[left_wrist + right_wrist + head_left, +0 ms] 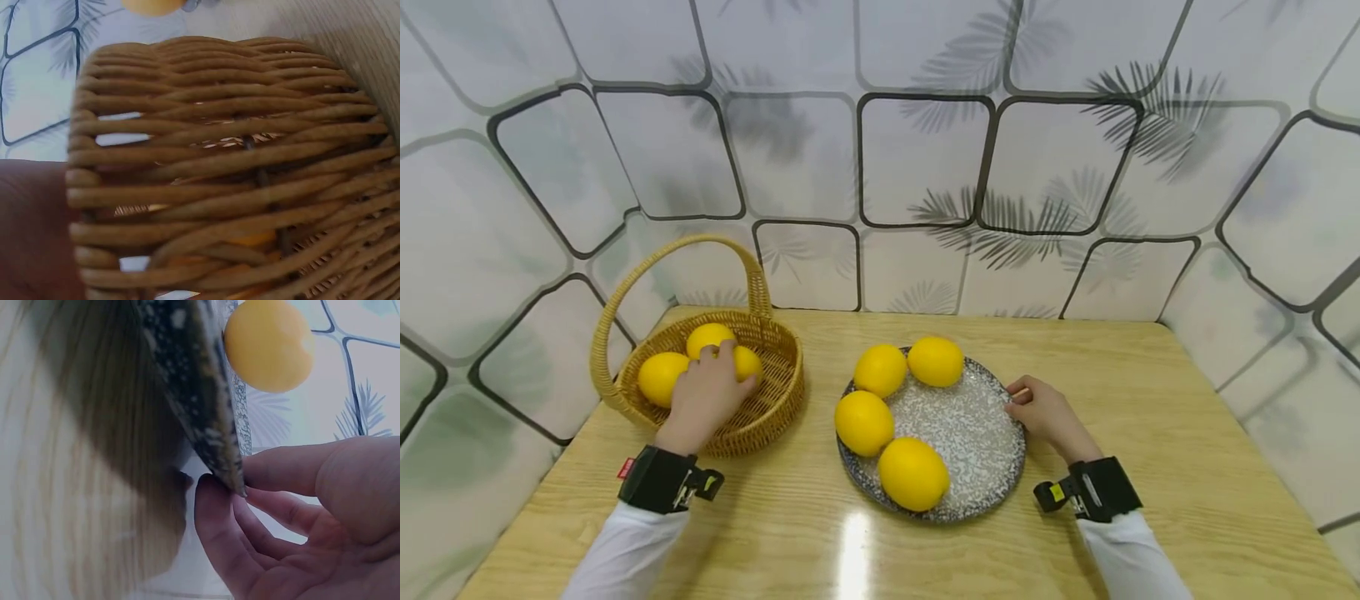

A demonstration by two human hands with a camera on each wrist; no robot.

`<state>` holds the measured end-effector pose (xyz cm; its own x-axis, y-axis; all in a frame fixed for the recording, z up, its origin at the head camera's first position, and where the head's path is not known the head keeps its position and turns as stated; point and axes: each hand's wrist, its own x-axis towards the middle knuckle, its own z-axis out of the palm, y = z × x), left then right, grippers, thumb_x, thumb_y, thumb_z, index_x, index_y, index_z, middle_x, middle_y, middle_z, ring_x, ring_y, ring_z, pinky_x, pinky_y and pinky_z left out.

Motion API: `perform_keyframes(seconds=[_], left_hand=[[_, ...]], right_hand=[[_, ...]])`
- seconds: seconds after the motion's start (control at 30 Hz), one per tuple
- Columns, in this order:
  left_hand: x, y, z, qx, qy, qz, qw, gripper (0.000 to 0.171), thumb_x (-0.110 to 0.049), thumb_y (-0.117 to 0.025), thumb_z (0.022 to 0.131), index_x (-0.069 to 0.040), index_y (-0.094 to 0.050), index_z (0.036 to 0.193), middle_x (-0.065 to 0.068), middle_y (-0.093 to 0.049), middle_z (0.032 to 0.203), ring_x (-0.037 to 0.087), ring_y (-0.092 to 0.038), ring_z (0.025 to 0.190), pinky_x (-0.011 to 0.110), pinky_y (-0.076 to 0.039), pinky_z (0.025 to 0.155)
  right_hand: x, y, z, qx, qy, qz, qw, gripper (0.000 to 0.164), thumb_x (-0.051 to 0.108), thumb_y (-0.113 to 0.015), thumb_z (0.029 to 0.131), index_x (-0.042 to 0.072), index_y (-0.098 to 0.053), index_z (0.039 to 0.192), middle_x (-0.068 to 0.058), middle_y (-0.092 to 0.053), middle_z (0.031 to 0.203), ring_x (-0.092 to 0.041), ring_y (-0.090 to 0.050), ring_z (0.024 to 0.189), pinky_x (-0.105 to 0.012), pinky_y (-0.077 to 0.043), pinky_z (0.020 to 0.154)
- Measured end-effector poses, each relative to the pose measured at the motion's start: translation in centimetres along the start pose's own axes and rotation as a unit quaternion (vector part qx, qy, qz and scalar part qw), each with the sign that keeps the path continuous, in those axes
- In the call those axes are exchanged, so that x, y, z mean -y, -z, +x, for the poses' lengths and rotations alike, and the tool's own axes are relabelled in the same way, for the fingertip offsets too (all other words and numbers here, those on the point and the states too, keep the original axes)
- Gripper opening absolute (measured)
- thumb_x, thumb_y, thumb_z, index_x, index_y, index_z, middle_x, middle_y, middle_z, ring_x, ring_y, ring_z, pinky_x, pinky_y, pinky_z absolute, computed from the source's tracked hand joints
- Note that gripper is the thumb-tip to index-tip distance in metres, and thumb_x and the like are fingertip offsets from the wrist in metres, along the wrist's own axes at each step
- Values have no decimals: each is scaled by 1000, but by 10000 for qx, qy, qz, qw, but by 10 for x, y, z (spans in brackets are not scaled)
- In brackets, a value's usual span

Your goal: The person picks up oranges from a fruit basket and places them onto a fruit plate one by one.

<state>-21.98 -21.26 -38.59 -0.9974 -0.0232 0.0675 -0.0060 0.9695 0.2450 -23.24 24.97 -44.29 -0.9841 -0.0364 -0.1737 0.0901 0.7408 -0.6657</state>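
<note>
My left hand (pixel 709 398) reaches over the near side of a woven wicker basket (pixel 786 417) and grips a yellow lemon (pixel 748 364), fingers on its far side and thumb at its near right. Two more lemons sit left of it, one at the back (pixel 709 339) and one nearer (pixel 661 379). In the left wrist view the basket's wall (pixel 219 137) hides most of the hand. My right hand (pixel 1051 415) pinches the right rim of a speckled grey plate (pixel 970 433), thumb on top and fingers beneath, as the right wrist view shows.
Several lemons lie on the plate's left and back, among them a large one (pixel 913 473) at the near edge. The basket's tall arched handle (pixel 700 242) rises behind the left hand. A patterned cloth wall (pixel 917 158) encloses the wooden table (pixel 790 542) at the back and sides.
</note>
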Motion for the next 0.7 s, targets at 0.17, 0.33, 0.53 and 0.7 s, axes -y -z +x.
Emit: perform_keyframes(seconds=[0.17,0.33,0.53,0.7], left_hand=[[5,-1,5,206,30,-132,9997,73,-37,-62,99,7,-33,150,45,-46,135,60,-57,111,67,-52,83],[10,-2,9,234,-25,-110,9997,75,-38,-64,97,9,-34,147,46,-46,132,57,-62,101,64,-55,75],[11,-3,12,187,-64,-49,9998,77,-37,-66,96,9,-33,147,46,-44,134,55,-63,98,62,-55,72],[13,-4,12,91,-96,-149,9998,76,-35,-70,92,9,-36,144,44,-46,131,56,-62,99,63,-55,74]], right_hand=[[1,0,2,-28,75,-145,9999,33,12,-62,98,-6,-57,126,-29,-65,117,-37,-65,103,-41,-54,79],[3,-2,-1,-84,160,-327,9993,34,12,-62,98,-7,-58,126,-29,-65,119,-40,-64,108,-46,-55,84],[5,-1,-3,-228,218,-460,9984,37,11,-62,98,-7,-57,131,-27,-64,119,-39,-64,106,-43,-54,80],[3,-1,0,-256,245,-493,9982,38,12,-65,97,-6,-59,130,-26,-66,116,-36,-65,102,-41,-54,78]])
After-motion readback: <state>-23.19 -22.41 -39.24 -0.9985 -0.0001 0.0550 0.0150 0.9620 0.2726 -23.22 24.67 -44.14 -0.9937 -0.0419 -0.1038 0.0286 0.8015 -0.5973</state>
